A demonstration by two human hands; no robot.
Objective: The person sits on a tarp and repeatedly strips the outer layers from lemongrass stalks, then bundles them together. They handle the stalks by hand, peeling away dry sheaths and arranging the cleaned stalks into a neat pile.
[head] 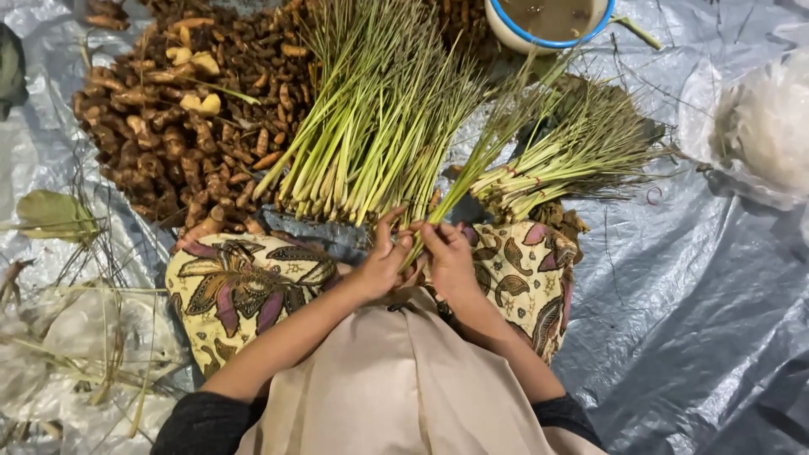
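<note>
Both my hands closed on few lemongrass stalks (438, 206) over lap: left hand (383, 261), right hand (448, 257) pinching pale butt ends. Stalks likely light, stiff at base, whippy toward tips; grip base. Loose pile (371, 126) ahead, tied bundle (556, 164) right, on plastic sheet (699, 278).

A crinkled grey plastic tarp (691, 278) covers the ground and catches a dull sheen from overhead light. On it lie a heap of brown rhizomes (181, 126), a blue-rimmed basin (552, 25) of murky liquid, a bundle of clear plastic bags (763, 126) and a dry leaf (52, 215) among loose stalk scraps.
</note>
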